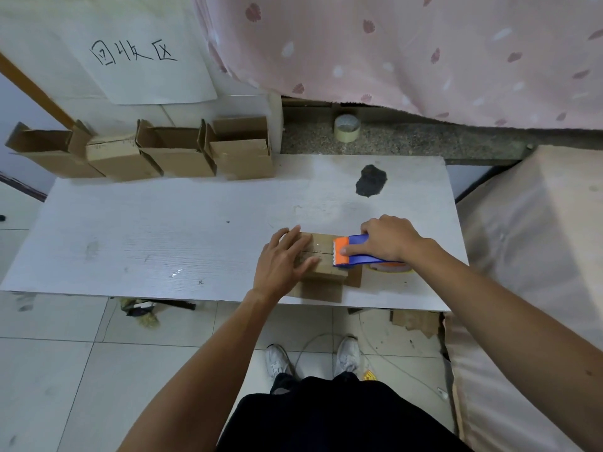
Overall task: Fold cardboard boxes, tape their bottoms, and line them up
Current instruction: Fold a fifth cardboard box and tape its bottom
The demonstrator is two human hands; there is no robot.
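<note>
A small cardboard box (323,256) stands bottom-up near the front edge of the white table (163,233), its two bottom flaps meeting in a seam. My left hand (284,262) lies flat on the box's left part, fingers straight, pressing the flaps down. My right hand (388,241) grips a blue tape dispenser (355,252) with an orange toothed head, which rests on the box's right end at the seam. Several folded boxes (143,151) stand in a row at the table's back left.
A spare tape roll (347,127) sits on the stone ledge behind the table. A dark stain (371,180) marks the tabletop. A pink curtain hangs at the back, a padded cushion (535,243) borders the table's right side. Cardboard scraps and a cable lie on the floor.
</note>
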